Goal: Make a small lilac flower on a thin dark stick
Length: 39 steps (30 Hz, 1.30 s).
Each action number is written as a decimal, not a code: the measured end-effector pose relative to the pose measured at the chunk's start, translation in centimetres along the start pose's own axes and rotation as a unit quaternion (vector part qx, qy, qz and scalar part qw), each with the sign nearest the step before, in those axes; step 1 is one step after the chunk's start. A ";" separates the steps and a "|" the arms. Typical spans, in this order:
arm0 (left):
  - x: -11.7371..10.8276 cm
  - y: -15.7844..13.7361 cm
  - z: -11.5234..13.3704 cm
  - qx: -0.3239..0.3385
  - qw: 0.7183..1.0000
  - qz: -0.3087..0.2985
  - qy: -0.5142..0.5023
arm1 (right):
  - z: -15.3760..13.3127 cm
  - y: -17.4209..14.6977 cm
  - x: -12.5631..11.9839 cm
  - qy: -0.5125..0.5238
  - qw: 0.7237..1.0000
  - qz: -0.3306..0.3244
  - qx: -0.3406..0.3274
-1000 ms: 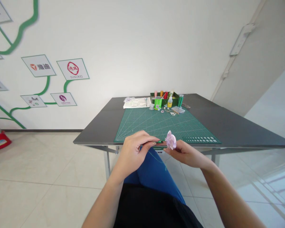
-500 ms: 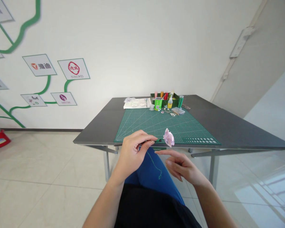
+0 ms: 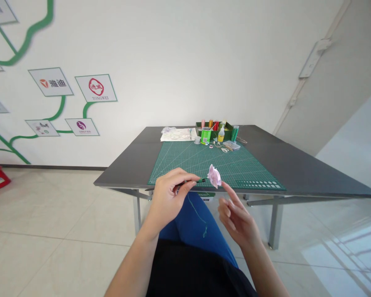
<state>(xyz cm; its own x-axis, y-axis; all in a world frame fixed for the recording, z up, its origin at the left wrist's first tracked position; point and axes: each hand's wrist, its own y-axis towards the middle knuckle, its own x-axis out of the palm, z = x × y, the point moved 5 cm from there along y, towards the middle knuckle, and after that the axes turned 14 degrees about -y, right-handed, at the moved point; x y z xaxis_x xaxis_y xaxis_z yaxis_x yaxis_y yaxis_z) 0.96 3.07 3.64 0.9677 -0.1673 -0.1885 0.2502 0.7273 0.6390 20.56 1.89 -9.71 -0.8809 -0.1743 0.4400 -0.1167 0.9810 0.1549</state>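
My left hand (image 3: 170,196) is closed around the thin stem of a pale lilac artificial flower (image 3: 214,176), held sideways above the front edge of the table. A slim dark tool lies along the stem in the same grip; its kind is hard to make out. A green thread (image 3: 200,216) hangs from this hand over my blue-trousered leg. My right hand (image 3: 236,214) has its index finger stretched out, the tip at the lower right of the blossom; whether it touches is unclear. Its other fingers are curled, with nothing visible in them.
On the dark table (image 3: 120,169) lies a green cutting mat (image 3: 185,159). Toward the back stand a green box (image 3: 227,135) of thread spools, a bright green can (image 3: 205,135) and a glue bottle (image 3: 221,133). White scissors (image 3: 224,150) and a clear case (image 3: 231,145) lie nearby. White sheets (image 3: 177,135) are at back left.
My right hand has risen, bringing its index finger from below the stem to the blossom's lower right. My left hand and the flower have shifted slightly left, and the blossom is turned a little.
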 end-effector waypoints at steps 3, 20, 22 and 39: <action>-0.5 0.0 -0.5 0.006 1.000 0.014 -0.002 | -2.1 1.1 -0.7 -0.027 0.998 0.048 -0.042; -0.5 0.3 2.3 0.027 0.998 0.041 -0.028 | -9.8 1.2 1.2 -0.241 0.951 -0.039 -0.191; -0.7 0.5 2.2 0.032 0.998 0.048 -0.025 | -9.3 0.9 0.9 -0.214 0.954 -0.031 -0.208; -1.3 2.2 -1.4 -0.025 0.995 0.071 -0.063 | 0.3 1.5 -8.1 -0.297 0.950 0.095 -0.006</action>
<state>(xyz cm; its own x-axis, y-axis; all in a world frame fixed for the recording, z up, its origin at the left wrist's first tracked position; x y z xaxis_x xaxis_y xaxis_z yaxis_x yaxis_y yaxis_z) 0.19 5.81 4.30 0.9902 -0.1398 -0.0022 0.1117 0.7813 0.6141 27.37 4.76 -13.26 -0.9895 0.0876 -0.1153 0.0718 0.9883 0.1343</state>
